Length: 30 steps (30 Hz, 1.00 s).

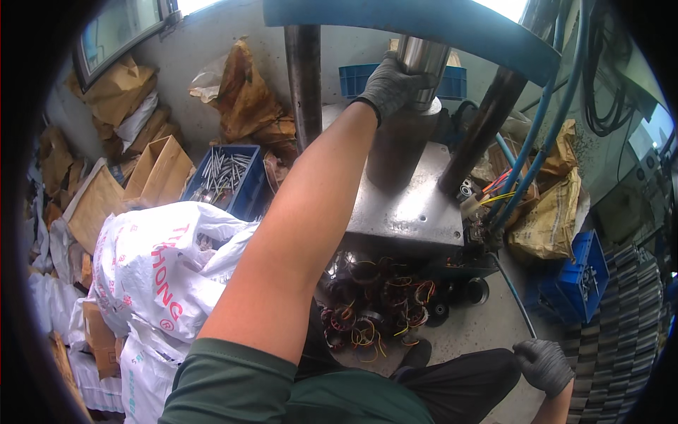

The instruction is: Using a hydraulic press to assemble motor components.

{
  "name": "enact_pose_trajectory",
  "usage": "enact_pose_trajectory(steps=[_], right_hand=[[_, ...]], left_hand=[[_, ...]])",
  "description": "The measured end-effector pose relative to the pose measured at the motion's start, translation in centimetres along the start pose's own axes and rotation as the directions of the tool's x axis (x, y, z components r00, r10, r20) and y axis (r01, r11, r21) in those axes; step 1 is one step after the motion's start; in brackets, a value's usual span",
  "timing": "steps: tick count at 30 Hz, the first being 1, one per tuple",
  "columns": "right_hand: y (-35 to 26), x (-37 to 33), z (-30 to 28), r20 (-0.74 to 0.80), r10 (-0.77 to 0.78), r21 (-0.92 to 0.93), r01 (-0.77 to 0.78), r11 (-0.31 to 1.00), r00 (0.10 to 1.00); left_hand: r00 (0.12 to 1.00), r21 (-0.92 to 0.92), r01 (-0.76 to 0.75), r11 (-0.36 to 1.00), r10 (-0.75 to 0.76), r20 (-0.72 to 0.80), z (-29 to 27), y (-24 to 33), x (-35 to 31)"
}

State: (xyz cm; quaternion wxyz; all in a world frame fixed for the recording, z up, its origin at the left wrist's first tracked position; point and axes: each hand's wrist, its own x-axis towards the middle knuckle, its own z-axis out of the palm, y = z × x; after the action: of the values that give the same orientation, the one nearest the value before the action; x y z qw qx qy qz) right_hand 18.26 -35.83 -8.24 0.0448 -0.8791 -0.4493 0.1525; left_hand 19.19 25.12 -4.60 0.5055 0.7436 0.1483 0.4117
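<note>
My left hand [395, 85], in a grey knit glove, reaches forward with its fingers wrapped around a shiny metal cylinder [426, 53]. The cylinder stands upright beneath the blue crossbeam [417, 25] of a press, over a wider dark round block [399, 152] on the metal press plate [381, 212]. How the cylinder's top meets the press is hidden. Beside my knee at the lower right, my right hand [544, 366], also gloved, is closed on the end of a thin dark lever rod [513, 293] that runs up to the press.
Several wound motor stators [367, 328] with coloured wires lie on the floor below the plate. Blue crates [244, 187] hold metal shafts. White sacks [159, 261] crowd the left; stacked dark metal parts [614, 332] stand at right. Steel columns [304, 85] and blue hoses [547, 134] flank the press.
</note>
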Motion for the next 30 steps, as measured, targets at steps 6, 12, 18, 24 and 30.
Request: enact_pose_trajectory(steps=[6,12,18,24,30], right_hand=[[0.0,-0.1,0.1,-0.121,0.03,0.054,-0.023,0.998,0.992],[0.1,0.0,0.0,-0.177,0.001,0.109,0.019,0.994,0.984],[-0.1,0.2,-0.4,0.063,-0.004,-0.026,0.005,1.0,0.998],[0.4,0.5,-0.8,-0.303,-0.067,0.075,0.094,0.993,0.951],[1.7,5.4,-4.3,-0.691,-0.239,-0.243,0.092,0.966,0.682]], left_hand=[[1.0,-0.026,0.013,1.0,-0.013,0.01,0.0,0.4,-0.4],[0.998,0.004,0.047,0.999,-0.047,0.035,-0.1,0.6,-0.3],[0.999,0.016,0.002,1.0,-0.001,-0.038,0.2,-0.3,0.3],[0.999,0.006,0.03,1.0,-0.03,-0.017,0.1,0.2,-0.2],[0.998,0.053,-0.06,0.997,0.06,0.016,-0.1,1.3,-0.9]])
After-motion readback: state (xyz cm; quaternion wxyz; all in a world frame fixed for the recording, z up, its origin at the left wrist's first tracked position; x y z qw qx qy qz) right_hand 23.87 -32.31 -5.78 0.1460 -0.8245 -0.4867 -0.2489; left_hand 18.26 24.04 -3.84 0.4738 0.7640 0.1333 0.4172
